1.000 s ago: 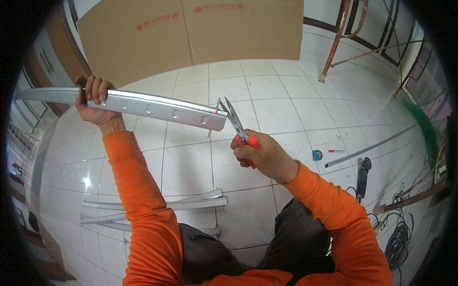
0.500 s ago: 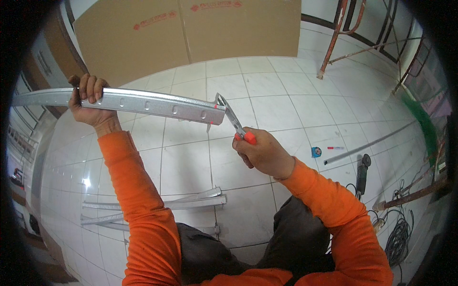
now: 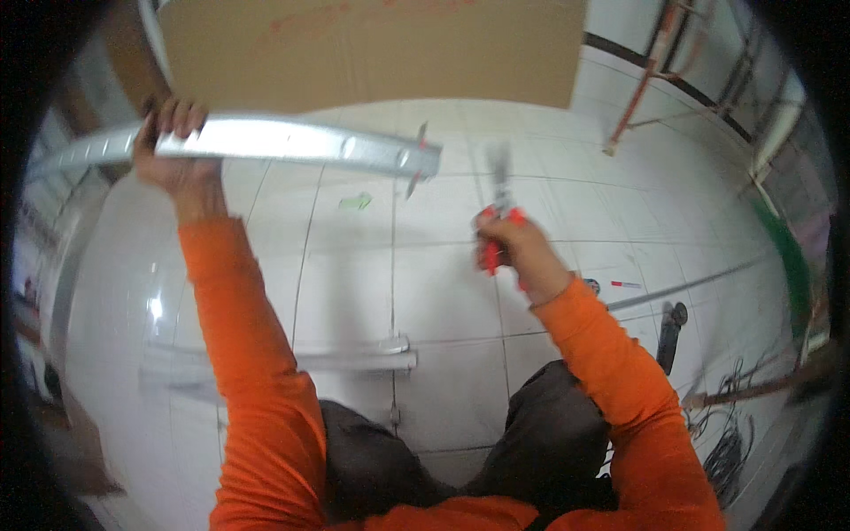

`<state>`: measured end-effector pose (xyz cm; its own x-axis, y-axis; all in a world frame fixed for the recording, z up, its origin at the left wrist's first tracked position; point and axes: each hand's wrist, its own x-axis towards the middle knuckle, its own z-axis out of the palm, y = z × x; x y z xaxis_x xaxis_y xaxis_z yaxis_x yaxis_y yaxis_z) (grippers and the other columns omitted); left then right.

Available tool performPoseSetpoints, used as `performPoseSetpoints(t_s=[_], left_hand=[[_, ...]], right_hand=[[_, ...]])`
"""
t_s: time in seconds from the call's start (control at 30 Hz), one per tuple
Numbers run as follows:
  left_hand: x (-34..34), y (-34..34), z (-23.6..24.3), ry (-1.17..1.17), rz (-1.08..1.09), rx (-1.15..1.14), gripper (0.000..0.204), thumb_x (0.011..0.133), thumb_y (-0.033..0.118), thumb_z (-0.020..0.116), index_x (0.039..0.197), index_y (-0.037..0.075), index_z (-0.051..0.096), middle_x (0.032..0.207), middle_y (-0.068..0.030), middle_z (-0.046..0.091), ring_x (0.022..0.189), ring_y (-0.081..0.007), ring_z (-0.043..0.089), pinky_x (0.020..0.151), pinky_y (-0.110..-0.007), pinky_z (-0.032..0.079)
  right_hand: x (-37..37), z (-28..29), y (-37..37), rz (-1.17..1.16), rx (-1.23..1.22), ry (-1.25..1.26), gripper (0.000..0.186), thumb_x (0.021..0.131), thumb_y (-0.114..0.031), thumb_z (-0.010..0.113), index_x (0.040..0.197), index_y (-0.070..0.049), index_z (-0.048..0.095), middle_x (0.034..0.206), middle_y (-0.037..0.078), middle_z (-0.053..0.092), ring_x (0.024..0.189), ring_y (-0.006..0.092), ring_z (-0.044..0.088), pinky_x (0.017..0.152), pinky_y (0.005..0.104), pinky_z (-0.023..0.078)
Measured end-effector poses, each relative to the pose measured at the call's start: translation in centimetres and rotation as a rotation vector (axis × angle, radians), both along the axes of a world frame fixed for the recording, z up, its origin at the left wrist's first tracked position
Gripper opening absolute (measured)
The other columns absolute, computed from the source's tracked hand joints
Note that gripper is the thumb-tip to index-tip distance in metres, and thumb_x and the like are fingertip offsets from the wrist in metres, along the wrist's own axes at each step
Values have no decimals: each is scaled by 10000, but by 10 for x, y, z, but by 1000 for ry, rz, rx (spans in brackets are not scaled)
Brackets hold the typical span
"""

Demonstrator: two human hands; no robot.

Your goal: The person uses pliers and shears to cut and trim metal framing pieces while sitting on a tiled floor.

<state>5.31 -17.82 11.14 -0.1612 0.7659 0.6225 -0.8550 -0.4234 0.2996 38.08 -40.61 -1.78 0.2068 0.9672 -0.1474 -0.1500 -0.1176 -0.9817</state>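
A long galvanised metal stud (image 3: 292, 139) reaches from the far left toward the middle, with a row of dimples and a red mark near its right end. My left hand (image 3: 177, 146) is wrapped round it well back from that end. Small flaps stick out above and below the stud beside the red mark. My right hand (image 3: 518, 243) grips red-handled tin snips (image 3: 502, 199), blades upward and smeared by motion. The snips are apart from the stud, to the right of its end.
More metal profiles (image 3: 354, 361) lie on the tiled floor before my knees. To the right are a red marker (image 3: 626, 284), a tape measure (image 3: 592, 286), a thin metal strip (image 3: 682, 285), an angle grinder (image 3: 673, 336) and coiled cable (image 3: 728, 460). Scaffolding (image 3: 633, 111) and cardboard (image 3: 372, 66) stand behind.
The snips have come off the stud's end and moved right, blades now pointing up. My left hand has raised the stud slightly and rolled it, so its broad face shows.
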Motion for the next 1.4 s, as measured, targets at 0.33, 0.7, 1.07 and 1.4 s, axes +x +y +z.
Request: performPoseSetpoints(t_s=[0.33,0.7,1.07,1.4], left_hand=[[-67,-42,-249,65,189,-843,174,906,144,492,1043,44,455,697,-17,345,558,-159,351,533,-351,375],[-54,-29,-428,-50,51,-1146,244,949,217,450,1113,39,486,781,-41,493,605,-175,481,629,-353,469],[-86,-47,-464,1719,-49,-1111,646,957,589,458,945,-19,676,850,-181,691,756,-307,700,610,-418,553],[-108,-175,-410,1402,97,-1554,724,891,650,558,702,-42,659,633,-147,648,456,-221,596,494,-360,533]], right_hand=[[44,-15,-12,-47,-13,-30,335,896,-295,645,1065,-8,606,863,97,631,786,221,655,759,380,571],[34,-6,-6,-75,-214,-229,344,919,-353,611,1037,-33,565,834,72,586,758,222,614,732,347,502],[35,-28,-13,-105,-286,-360,486,876,-422,640,1176,-45,586,966,76,636,950,216,627,801,400,516],[32,-31,-19,124,-214,-334,555,795,-262,645,1291,-43,521,1042,56,597,926,183,594,795,343,500]])
